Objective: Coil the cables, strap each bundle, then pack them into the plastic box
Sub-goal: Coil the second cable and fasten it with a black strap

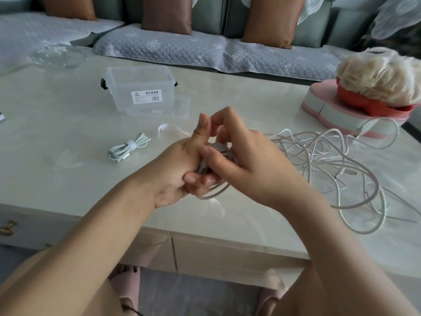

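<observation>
The left hand [180, 169] curls its fingers round a half-made coil [219, 149] above the near table [68, 179], and the right hand [248, 165] pinches the same coil with thumb and fingers. The cable seems light, soft and springy, so it is best gripped across all loops together, or they open. The loose cables [330, 160] lie right, a strapped bundle [127, 148] and a strap [168, 130] left, the open box [141, 87] farther.
</observation>
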Demonstrator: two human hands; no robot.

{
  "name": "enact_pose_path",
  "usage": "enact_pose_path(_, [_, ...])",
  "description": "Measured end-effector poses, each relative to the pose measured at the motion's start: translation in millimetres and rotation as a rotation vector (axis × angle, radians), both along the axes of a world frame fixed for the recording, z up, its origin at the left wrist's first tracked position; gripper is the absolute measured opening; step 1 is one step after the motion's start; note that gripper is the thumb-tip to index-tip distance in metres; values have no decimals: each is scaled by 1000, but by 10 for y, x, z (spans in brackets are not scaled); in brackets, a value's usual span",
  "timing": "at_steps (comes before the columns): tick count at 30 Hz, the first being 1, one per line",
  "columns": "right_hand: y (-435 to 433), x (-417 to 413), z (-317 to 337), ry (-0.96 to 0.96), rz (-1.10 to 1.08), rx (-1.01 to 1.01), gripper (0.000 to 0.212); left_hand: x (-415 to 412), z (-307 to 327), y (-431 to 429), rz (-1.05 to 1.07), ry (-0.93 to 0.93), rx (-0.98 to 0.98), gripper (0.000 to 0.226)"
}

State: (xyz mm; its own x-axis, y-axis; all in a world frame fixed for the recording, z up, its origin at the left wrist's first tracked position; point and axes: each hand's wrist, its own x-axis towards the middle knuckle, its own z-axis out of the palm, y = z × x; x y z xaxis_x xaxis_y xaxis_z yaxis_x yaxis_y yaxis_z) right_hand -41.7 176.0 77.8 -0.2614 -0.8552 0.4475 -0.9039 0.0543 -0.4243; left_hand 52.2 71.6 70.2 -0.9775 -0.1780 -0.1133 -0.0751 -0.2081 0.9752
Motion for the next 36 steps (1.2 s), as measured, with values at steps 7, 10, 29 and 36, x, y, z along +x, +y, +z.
enact_pose_path(7, [-19, -52, -29, -257, 61, -39, 25, -36, 37, -55, -15, -22, 104, 72])
enact_pose_path(10, [-24, -67, -43, -142, 27, -28, 25, -58, 8, -22, -52, -43, 155, 70])
enact_pose_path(29, [-255, 26, -283, 101, -270, -276, 31, -234, -56, -39, 562, -35, -358, 57])
enact_pose_path(36, [-170, -55, -212, -270, -215, -292, 16, -222, -48, -58, 398, 44, -172, 49])
